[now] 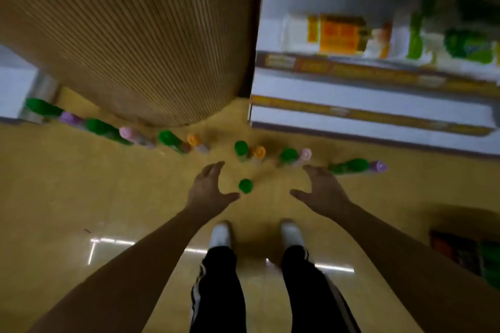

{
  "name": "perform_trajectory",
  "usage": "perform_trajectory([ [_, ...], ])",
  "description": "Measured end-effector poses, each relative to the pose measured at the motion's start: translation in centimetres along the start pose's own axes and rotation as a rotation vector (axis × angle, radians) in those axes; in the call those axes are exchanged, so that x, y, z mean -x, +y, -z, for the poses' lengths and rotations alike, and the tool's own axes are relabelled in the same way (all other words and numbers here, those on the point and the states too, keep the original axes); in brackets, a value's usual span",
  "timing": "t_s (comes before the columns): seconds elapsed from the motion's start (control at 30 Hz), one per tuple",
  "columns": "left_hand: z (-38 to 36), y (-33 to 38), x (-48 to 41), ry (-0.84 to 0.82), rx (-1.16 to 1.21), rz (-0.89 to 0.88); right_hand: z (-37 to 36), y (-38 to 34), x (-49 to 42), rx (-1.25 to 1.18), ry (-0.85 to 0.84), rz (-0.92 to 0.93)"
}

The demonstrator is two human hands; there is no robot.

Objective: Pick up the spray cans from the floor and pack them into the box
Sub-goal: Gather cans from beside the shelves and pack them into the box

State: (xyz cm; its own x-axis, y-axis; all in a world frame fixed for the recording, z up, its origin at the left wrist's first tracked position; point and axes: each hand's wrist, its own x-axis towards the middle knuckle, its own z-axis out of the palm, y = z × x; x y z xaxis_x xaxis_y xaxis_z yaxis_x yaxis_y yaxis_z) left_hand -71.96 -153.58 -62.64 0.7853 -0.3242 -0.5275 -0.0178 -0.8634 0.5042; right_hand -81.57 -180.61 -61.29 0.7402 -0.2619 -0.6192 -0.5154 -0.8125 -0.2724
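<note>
Both bare hands are reaching down toward the glossy yellow-tan floor (pixel 81 197), arms stretched forward from the bottom corners of the view. On the left, the left hand (pixel 209 188) is spreading wide, fingers curving forward and thumb pointing inward, gripping nothing. Opposite it, the right hand (pixel 320 188) is mirroring that pose, palm turned inward, fingers fanned and thumb sticking out toward the centre, likewise empty. Between the two hands, and closer to the left thumb, a lone green-capped spray can (pixel 245 186) is standing upright on the floor, seen almost from straight above; neither hand is touching it. Just beyond the fingertips, a ragged row of spray cans with green, orange, pink and purple caps (pixel 259 153) is running across the floor from far left to right, some standing and some apparently lying, though motion blur is making that hard to tell. A large ribbed brown cardboard-coloured column (pixel 130 35) is rising behind the row, and white store shelves with blurred products (pixel 378 84) are filling the upper right. Below the hands, white shoes (pixel 220 234) and black trousers with a white side stripe (pixel 219 292) are showing. At the right edge a dark box-like object (pixel 457 254) is sitting on the floor, too blurred to identify.
</note>
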Motion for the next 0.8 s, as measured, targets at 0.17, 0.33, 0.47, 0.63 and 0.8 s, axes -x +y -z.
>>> perform_trajectory([
  [0.17,-7.9,-6.9,-4.0,-0.027,0.09,0.038,-10.0,1.5,-5.6,-0.139,-0.003,-0.127],
  [0.33,-16.4,-12.8,-7.8,-0.017,0.158,0.133,-18.6,5.1,-12.0,-0.222,-0.034,-0.173],
  [0.47,-22.4,-15.3,-11.3,0.051,0.251,0.173,-23.4,8.5,-17.2,-0.332,0.038,-0.259],
  [0.63,-28.2,-16.5,-15.3,0.122,0.396,0.101,-27.0,13.3,-21.9,-0.447,0.126,-0.347],
  [0.8,-32.6,-16.2,-18.9,0.246,0.501,0.075,-27.6,17.7,-26.6,-0.507,0.269,-0.367],
])
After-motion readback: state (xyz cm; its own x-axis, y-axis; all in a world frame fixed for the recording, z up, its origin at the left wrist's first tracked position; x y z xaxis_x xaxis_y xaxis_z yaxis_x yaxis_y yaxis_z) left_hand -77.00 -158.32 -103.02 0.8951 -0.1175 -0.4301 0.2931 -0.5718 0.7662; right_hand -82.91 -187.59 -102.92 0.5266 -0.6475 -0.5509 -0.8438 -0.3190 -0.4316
